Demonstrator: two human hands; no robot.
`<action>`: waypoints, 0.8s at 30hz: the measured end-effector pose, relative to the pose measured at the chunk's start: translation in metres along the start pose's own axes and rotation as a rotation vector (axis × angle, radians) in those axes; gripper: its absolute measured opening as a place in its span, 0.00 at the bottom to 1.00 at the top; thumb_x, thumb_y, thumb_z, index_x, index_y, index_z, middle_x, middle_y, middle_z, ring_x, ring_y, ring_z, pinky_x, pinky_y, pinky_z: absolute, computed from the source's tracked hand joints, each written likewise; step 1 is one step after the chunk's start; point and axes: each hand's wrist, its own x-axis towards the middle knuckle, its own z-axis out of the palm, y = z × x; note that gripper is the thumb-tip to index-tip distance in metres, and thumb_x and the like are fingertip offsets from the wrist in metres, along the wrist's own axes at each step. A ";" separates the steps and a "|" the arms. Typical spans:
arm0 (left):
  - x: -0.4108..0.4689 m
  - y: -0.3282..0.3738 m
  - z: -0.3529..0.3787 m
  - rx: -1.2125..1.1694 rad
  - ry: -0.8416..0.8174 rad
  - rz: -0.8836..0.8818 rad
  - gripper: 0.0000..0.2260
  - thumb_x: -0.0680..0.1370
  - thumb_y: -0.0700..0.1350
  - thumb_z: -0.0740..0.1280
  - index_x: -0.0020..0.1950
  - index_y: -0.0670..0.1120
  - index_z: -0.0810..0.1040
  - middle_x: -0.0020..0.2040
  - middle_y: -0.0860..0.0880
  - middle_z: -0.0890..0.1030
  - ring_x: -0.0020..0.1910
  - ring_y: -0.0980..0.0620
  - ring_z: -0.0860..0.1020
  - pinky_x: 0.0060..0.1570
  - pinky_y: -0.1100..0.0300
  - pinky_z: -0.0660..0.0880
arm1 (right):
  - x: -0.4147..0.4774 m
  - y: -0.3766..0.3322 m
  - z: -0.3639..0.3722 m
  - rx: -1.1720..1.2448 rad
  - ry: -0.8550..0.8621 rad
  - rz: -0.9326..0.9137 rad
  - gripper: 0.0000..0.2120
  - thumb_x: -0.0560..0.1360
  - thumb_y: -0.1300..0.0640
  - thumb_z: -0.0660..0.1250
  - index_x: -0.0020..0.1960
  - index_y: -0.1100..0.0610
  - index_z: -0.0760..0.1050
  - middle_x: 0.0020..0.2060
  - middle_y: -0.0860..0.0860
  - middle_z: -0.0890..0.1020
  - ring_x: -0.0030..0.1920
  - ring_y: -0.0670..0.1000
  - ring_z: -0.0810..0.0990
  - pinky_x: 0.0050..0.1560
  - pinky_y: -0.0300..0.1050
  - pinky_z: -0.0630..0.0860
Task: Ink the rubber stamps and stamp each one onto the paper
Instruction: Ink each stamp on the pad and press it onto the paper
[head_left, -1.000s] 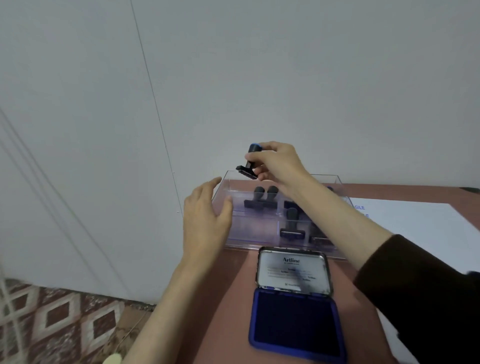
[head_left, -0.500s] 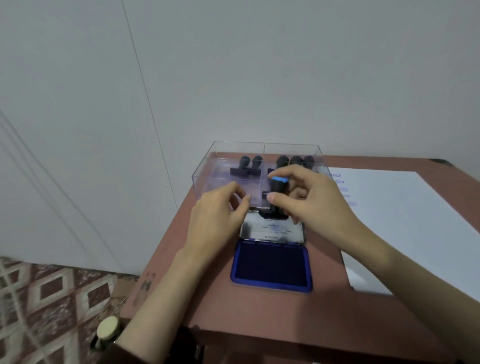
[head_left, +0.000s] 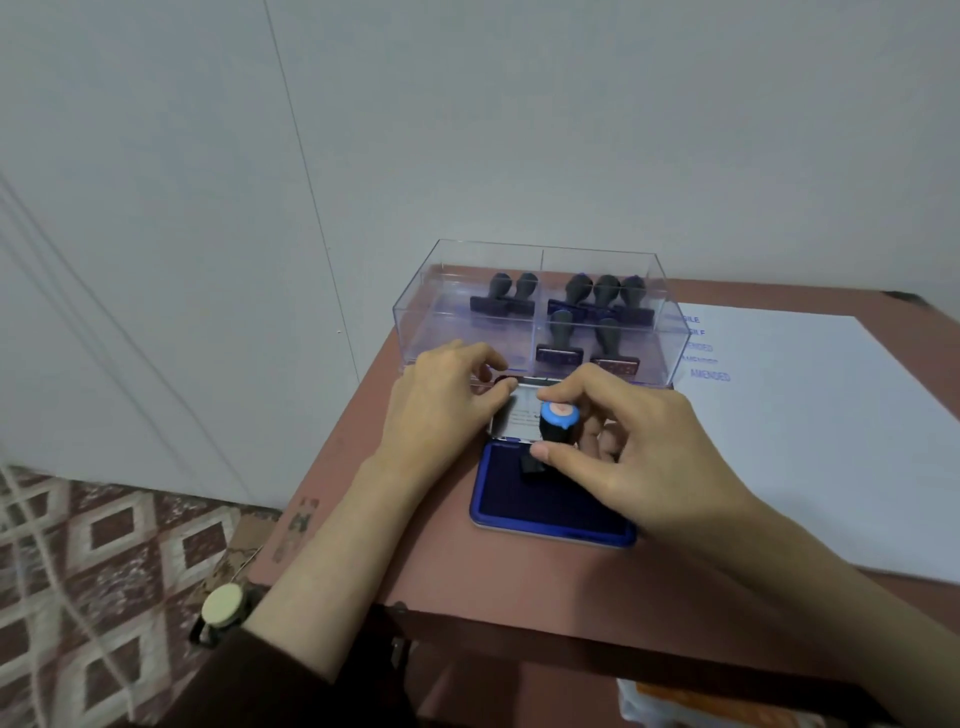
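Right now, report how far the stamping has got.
Done: several blue impressions, AMENDED among them, on the paper. In hand: right hand holds a blue-capped stamp on the ink pad; left hand holds its lid. Left: stamping it; seven stamps in the clear box, used or not unclear.

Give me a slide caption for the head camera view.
Right hand holds a blue-capped stamp on the open ink pad while the left hand holds its lid.

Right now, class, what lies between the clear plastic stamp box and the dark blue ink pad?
In the head view, the open silver lid lies there, its far edge held by the left hand.
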 end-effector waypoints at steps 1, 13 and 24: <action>0.000 0.000 0.000 0.005 -0.001 0.003 0.08 0.73 0.53 0.68 0.49 0.53 0.80 0.44 0.54 0.80 0.42 0.55 0.78 0.39 0.60 0.71 | -0.001 0.000 0.000 -0.021 -0.003 -0.032 0.11 0.68 0.56 0.75 0.48 0.54 0.76 0.24 0.42 0.69 0.27 0.41 0.71 0.32 0.28 0.66; 0.000 0.003 0.001 0.047 -0.029 0.012 0.08 0.75 0.50 0.67 0.51 0.51 0.81 0.45 0.52 0.80 0.46 0.53 0.77 0.41 0.58 0.72 | -0.002 0.002 0.002 -0.020 -0.002 -0.095 0.07 0.72 0.52 0.68 0.47 0.55 0.76 0.23 0.47 0.67 0.28 0.45 0.67 0.30 0.31 0.63; 0.001 0.004 0.000 0.046 -0.038 0.008 0.07 0.74 0.49 0.66 0.50 0.51 0.81 0.45 0.52 0.80 0.47 0.52 0.77 0.43 0.56 0.73 | 0.002 0.006 0.007 0.040 0.013 -0.111 0.06 0.72 0.55 0.68 0.45 0.58 0.76 0.22 0.44 0.62 0.26 0.46 0.65 0.28 0.32 0.62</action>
